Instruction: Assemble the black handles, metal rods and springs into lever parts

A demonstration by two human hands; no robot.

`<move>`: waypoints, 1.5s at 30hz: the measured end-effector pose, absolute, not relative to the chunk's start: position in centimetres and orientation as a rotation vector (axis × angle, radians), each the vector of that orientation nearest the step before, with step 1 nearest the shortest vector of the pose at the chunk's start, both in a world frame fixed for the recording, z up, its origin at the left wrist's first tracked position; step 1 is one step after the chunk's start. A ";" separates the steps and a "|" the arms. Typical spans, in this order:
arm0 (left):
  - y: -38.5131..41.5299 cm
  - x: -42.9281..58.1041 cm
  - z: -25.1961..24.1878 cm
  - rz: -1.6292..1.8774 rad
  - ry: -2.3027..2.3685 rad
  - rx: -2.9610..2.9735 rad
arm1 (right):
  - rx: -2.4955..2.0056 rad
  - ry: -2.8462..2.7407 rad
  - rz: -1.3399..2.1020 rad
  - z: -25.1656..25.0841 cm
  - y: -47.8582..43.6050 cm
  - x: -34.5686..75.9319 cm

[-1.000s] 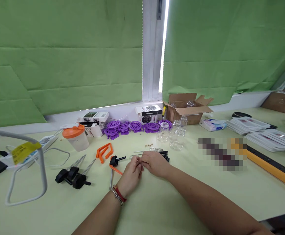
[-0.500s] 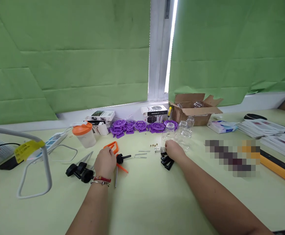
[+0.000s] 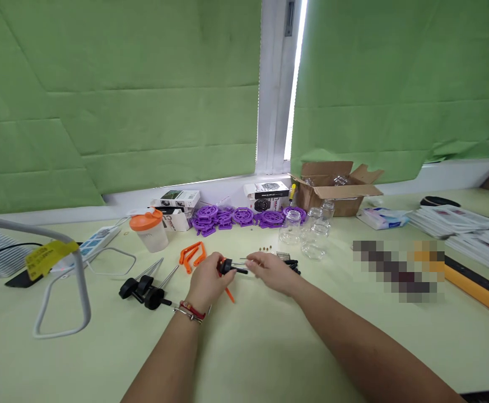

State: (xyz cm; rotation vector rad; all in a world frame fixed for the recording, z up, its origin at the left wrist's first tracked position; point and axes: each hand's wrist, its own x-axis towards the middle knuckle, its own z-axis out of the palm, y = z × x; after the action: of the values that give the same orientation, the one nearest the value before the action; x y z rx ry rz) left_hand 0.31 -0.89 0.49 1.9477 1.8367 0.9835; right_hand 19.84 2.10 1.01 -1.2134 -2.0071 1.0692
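1. Gripping a black knobbed piece [image 3: 226, 266] in left hand [image 3: 208, 280], fingers and thumb closed round the head; to be found between both hands, at dial centre, with 12 o'clock straight ahead; nearer to left hand, being held there.

2. Lying along a line from 9 to 3 o'clock, dipping slightly towards 4, with stem [image 3: 241, 271] aimed at right hand [image 3: 271, 270]; ending near the right fingertips, seemingly just short of touching.

3. Reaching in from 4 o'clock with right hand, back upwards, fingertips gathered and facing 9; cannot tell whether pinching a thin metal pin [image 3: 238, 263] or only poised beside it.

4. Coming in from between 7 and 8 with left hand, back largely upwards, fingers bent towards 2; crossing over an orange strip [image 3: 229, 295], visible towards 7.

5. Ranged about the hands: black parts [image 3: 294, 266] at 3, partly hidden behind right hand; spring [image 3: 283, 256] past 2; brass bits [image 3: 265, 248] past 1; orange handles [image 3: 192, 258] towards 10; black knobs [image 3: 154, 298] between 8 and 9.
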 end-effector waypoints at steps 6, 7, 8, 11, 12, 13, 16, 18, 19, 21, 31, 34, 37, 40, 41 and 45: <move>-1.7 1.8 0.7 1.042 1.274 1.707 | -1.185 -1.495 1.661 0.6 0.1 17.5; -1.7 1.7 0.6 0.993 1.181 1.632 | -1.206 -1.436 1.686 0.4 0.2 17.7; -1.6 1.6 0.5 0.946 1.105 1.567 | -1.227 -1.389 1.721 0.2 0.3 17.9; -1.5 1.4 0.1 0.867 1.002 1.427 | -1.221 -1.282 1.835 -0.8 0.6 18.7; -1.5 1.4 0.0 0.863 0.990 1.400 | -1.192 -1.255 1.857 -1.2 0.7 18.9; -1.5 1.4 0.0 0.862 0.984 1.381 | -1.149 -1.236 1.866 -1.5 0.7 19.1; -1.5 1.4 -0.1 0.874 1.003 1.355 | -1.027 -1.231 1.858 -2.2 0.7 19.2; -1.5 1.5 -0.2 0.894 1.050 1.352 | -1.019 -1.265 1.827 -2.4 0.6 19.2; -1.4 1.5 -0.2 0.904 1.087 1.358 | -1.046 -1.288 1.804 -2.4 0.6 19.1; -1.2 1.5 -0.4 0.925 1.165 1.383 | -1.137 -1.329 1.754 -2.4 0.6 19.0; -1.0 1.8 -0.7 1.008 1.252 1.326 | -1.158 -1.338 1.733 -2.9 0.7 18.6; -1.0 1.9 -0.9 1.004 1.224 1.310 | -1.142 -1.380 1.690 -3.1 0.7 18.7; -1.0 1.8 -1.1 0.987 1.187 1.290 | -1.087 -1.590 1.563 -3.4 0.6 18.9; -1.1 1.9 -1.3 0.981 1.185 1.268 | -1.005 -1.711 1.563 -3.6 0.4 19.3; -1.0 2.0 -1.3 0.989 1.200 1.255 | -0.990 -1.704 1.595 -3.6 0.4 19.4; -0.6 1.8 -1.3 1.055 1.315 1.192 | -1.076 -1.542 1.688 -3.0 0.6 19.8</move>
State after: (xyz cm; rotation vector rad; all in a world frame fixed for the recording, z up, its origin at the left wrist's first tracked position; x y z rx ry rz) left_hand 1.76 -0.61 -1.35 1.1916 1.3148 1.0552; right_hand 19.76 0.62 -3.00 -1.0760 -1.5417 1.6884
